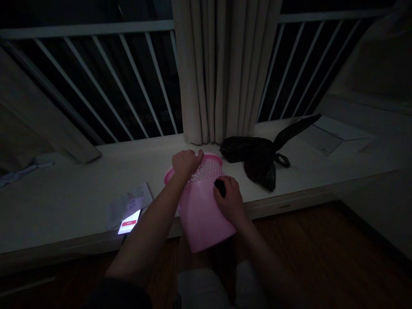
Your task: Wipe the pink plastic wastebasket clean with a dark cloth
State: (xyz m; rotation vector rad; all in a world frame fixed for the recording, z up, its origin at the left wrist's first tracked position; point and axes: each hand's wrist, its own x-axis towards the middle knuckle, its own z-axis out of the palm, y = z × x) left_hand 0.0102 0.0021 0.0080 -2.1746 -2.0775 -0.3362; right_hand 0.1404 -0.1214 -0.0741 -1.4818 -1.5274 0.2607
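Observation:
A pink plastic wastebasket (206, 214) with a perforated band below its rim is tilted, its mouth pointing away from me toward the window ledge. My left hand (187, 165) is closed on the rim at the far end. Against the right side of the wastebasket, my right hand (230, 195) is curled round a small black bundle (220, 187); its kind is hard to make out in the dim light. On the ledge to the right lies a knotted black plastic bag (259, 161), apart from both hands.
A lit phone (129, 221) and some papers (137, 199) lie on the white ledge (80, 189) at left. A white box (337, 133) is at the right. Beige curtains (222, 68) hang before white railings (125, 64). Wooden floor (299, 244) lies below.

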